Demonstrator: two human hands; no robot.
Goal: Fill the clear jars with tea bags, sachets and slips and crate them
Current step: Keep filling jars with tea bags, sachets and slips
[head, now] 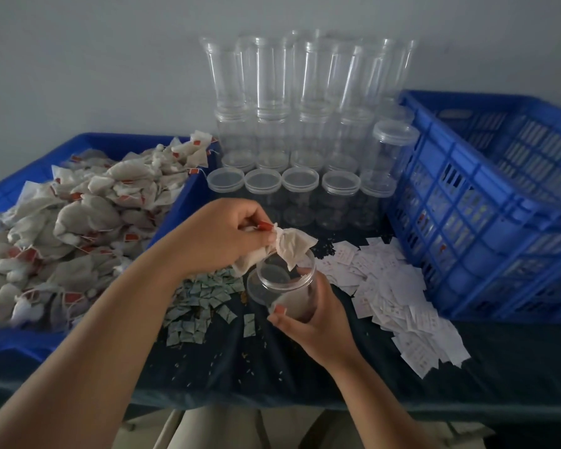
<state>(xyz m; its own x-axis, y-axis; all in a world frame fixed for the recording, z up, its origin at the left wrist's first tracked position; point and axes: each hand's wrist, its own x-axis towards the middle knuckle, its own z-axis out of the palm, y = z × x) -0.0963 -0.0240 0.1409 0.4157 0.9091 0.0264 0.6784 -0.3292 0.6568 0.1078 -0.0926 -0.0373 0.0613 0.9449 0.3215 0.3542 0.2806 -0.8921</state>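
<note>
Our left hand pinches tea bags over the mouth of the jar (tilted toward us), which our right hand grips.

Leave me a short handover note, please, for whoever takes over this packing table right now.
Left hand pinches a bunch of tea bags at the mouth of the open jar, which the right hand grips, tilted.
Supplies: tea bag tray left, sachets centre, slips right, lidded empty jars behind, blue crate far right.
Done: nothing confirmed for this jar.
Left: push bags in, add sachet and slip, close it, crate it; then the remaining jars.
</note>
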